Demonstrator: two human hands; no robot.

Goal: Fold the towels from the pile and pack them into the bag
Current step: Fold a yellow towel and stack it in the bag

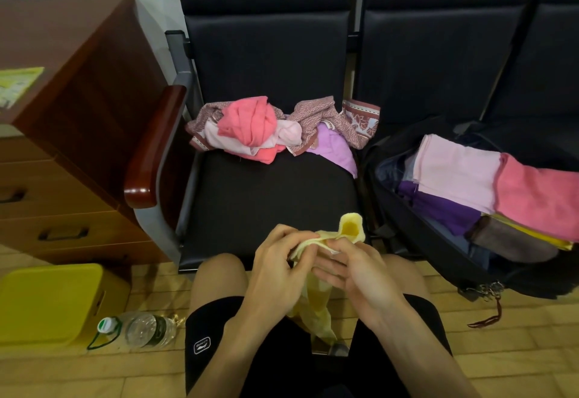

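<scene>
Yellow towel is sitting in both hands over the person's lap, just in front of the chair seat edge. L hand is gripping the upper part w/ fingers curled round it. R hand is pinching the cloth btwn thumb and fingers right beside it, hands nearly touching. One end of the towel is sticking up past the fingertips as an open loop, the rest is hanging down btwn the knees. Not folded yet.

Pile is lying crumpled at the back of the seat: coral, pale pink, lilac and patterned maroon pieces, all tangled.

Bag, a black backpack, is lying open on the next seat to the right, holding folded towels: pale pink, coral, purple, brown, yellow.

Water bottle is lying on its side on the floor at left, next to a yellow box. Wooden drawer unit is standing left of the chair.
</scene>
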